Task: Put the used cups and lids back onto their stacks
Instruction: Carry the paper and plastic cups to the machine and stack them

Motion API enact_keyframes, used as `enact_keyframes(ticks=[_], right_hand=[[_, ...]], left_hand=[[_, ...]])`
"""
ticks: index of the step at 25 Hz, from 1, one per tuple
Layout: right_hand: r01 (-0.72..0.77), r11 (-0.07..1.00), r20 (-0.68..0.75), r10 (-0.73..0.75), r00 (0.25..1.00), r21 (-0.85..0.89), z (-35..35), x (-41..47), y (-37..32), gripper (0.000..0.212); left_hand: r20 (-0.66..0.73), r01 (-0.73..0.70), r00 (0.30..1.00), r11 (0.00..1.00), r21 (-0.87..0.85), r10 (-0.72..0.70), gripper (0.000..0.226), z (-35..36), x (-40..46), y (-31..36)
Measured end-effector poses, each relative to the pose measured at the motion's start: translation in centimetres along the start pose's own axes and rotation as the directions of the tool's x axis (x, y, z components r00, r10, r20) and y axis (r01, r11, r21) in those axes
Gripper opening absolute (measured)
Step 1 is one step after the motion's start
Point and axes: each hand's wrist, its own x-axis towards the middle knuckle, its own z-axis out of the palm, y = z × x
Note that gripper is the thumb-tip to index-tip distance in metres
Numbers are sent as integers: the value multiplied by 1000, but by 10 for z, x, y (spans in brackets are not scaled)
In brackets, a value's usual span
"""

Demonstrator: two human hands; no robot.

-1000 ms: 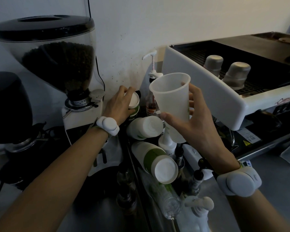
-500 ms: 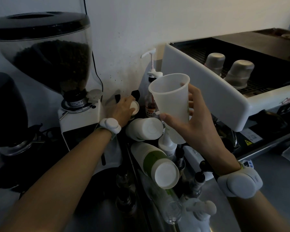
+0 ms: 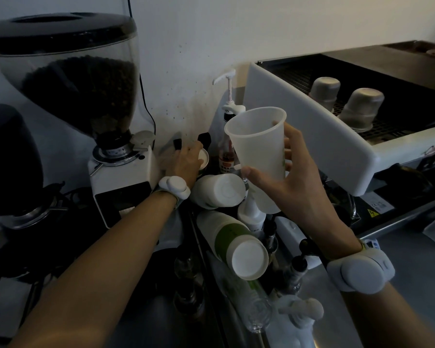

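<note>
White wall rises behind a crowded steel desk [image 3: 399, 249], with a coffee grinder [image 3: 86, 109] at the far left, its hopper holding dark beans, and a white espresso machine [image 3: 324, 136] at the right with two upturned cups [image 3: 347, 101] on its top grate.

My right hand [image 3: 284, 177] is raised in the middle of the scene, thumb on the near side and fingers curled round the far side of a translucent plastic cup [image 3: 258, 151], which I hold mouth up and tilted a little toward me. It is in the air, above the paper cup stacks.

My left hand [image 3: 185, 163] reaches to the far end, just right of the grinder, with its fingers wrapped over a small paper cup [image 3: 203, 158] of which only the pale rim and inside show. A white band sits on each of my wrists.

Between my arms lie two stacks of white paper cups on their sides, bases toward me: a far stack [image 3: 219, 192] just below the plastic cup, and a near stack [image 3: 236, 242] with a green band. A pump bottle [image 3: 227, 136] stands behind the plastic cup against the wall, and more pump bottles [image 3: 298, 310] crowd the near end.
</note>
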Motion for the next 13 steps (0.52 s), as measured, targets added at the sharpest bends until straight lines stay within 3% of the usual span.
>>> enact_keyframes(ticks=[4, 7, 9, 11, 13], right_hand=[[8, 999, 15, -7, 1000, -45, -5, -5, -4, 87], [-26, 997, 33, 29, 999, -76, -11, -10, -12, 96], [-50, 992, 48, 56, 997, -114, -14, -14, -15, 100], [-63, 988, 67, 72, 995, -139, -16, -17, -19, 105], [-63, 988, 73, 73, 995, -143, -15, -20, -26, 107]], left_hand=[[-5, 11, 1000, 993, -118, -12, 56, -18, -10, 14], [-176, -125, 982, 948, -294, 75, 72, -53, -35, 32], [-331, -299, 926, 885, -357, 179, 89, -80, -58, 45], [-441, -459, 842, 841, -287, 310, 101, -106, -77, 56], [-460, -562, 764, 817, -129, 453, 101, -127, -94, 65]])
